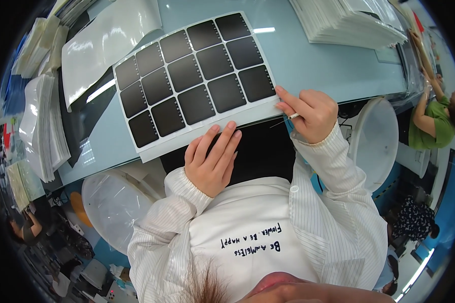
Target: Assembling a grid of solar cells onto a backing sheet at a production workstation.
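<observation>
A white sheet [172,143] bearing rows of black rounded-square labels [196,105] lies slightly askew on the glass-topped table, its near edge by the table's front edge. My left hand [212,159] rests its outstretched fingertips on the sheet's near margin and holds nothing. At the sheet's near right corner is my right hand [314,116], its index finger pointing at the corner label. Its other fingers are curled round a thin pointed tool with a white handle [291,116]. The tool's slim dark tip points left, beyond the table edge; its exact kind is unclear.
Glossy white sheets [106,45] lie at the far left, beside a stack of sheets [40,126]. A thick stack of sheets [349,28] stands far right. Plastic-lined round bins [111,202] flank me below the table. A person in green [435,121] works at right.
</observation>
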`<state>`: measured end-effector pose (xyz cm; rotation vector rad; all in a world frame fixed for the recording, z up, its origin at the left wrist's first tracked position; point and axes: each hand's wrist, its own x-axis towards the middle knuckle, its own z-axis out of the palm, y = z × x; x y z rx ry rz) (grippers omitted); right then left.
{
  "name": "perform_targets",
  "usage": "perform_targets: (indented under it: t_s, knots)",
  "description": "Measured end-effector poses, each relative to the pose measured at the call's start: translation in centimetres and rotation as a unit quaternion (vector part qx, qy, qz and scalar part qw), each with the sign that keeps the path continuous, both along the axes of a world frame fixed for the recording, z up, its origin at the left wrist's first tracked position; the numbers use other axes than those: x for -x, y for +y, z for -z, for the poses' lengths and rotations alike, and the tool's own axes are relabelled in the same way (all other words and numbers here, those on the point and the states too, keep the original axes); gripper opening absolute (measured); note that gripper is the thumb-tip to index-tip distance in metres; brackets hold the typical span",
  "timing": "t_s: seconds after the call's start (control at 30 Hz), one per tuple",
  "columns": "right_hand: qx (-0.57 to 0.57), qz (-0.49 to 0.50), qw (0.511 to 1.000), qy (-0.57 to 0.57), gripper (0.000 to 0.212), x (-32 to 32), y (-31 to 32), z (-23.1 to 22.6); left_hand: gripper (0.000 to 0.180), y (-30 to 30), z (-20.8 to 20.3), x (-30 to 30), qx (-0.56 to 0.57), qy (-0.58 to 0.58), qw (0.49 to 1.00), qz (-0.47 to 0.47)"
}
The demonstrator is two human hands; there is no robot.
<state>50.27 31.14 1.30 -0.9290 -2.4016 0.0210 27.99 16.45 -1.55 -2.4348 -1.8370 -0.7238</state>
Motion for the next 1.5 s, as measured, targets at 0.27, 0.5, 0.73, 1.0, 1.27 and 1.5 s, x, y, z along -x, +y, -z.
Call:
perform_targets:
  t_s: [0.27,0.5,0.73,1.0,1.27,1.5]
  knots:
    - [-0.015,0.004,1.0,-0.016,0.034,0.0,-0.4,0.1,0.049,0.1,0.2,-0.1,0.001,-0.004,1.0,0.002]
    - [-0.012,0.01,1.0,-0.015,0.033,0.4,-0.7,0.1,0.05,0.0,0.2,0.0,-0.003,-0.018,1.0,-0.001]
    - [-0.014,0.015,1.0,-0.01,0.032,0.9,-0.9,-0.1,0.052,0.0,0.1,0.2,-0.008,-0.062,0.998,0.008]
    - [0.01,0.003,1.0,0.007,0.028,0.7,-0.7,-0.3,0.019,-2.1,0.9,4.4,-0.088,-0.248,0.962,0.074]
    - [0.008,0.004,1.0,0.003,0.028,0.8,-0.9,-0.5,0.036,-5.3,1.2,9.1,0.072,-0.631,0.738,-0.229]
    - [-0.015,0.008,0.999,-0.031,0.03,0.5,-1.5,-1.1,0.032,-4.7,0.0,10.1,0.19,-0.668,0.662,-0.282]
